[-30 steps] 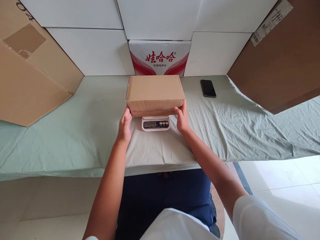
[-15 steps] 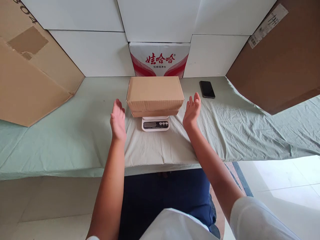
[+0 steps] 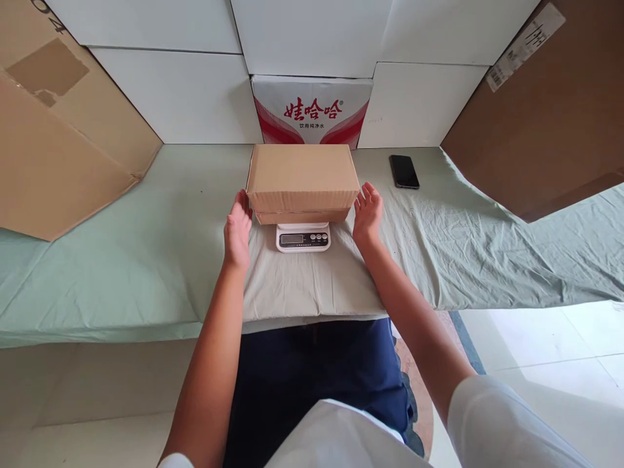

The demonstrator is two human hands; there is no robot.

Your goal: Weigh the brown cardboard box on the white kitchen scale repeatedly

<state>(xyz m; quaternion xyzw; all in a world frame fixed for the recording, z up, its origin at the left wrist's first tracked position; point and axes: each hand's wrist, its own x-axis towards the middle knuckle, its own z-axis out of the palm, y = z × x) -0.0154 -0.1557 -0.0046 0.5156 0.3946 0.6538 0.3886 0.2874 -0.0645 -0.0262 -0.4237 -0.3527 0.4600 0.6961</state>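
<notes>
A brown cardboard box (image 3: 302, 169) rests on top of a white kitchen scale (image 3: 303, 239), covering its platform. The scale's small display and round buttons show below the box's front face. At the box's left side is my left hand (image 3: 238, 229), open, fingers stretched forward and palm turned inward. My right hand (image 3: 368, 211) mirrors it at the right side, open, its fingers slightly bent. Both sets of fingertips are very close to the box's sides; whether they touch it I cannot tell.
A black phone (image 3: 404, 171) lies on the green cloth (image 3: 185, 260) to the right. White boxes (image 3: 170, 97) and a red-and-white printed carton (image 3: 312, 110) form the back wall. Large brown cardboard panels stand at left (image 3: 63, 143) and right (image 3: 536, 130).
Both hands have moved inward, from clearly apart from the box to close against its sides. The box and the scale keep their places on the cloth. The view has shifted slightly.
</notes>
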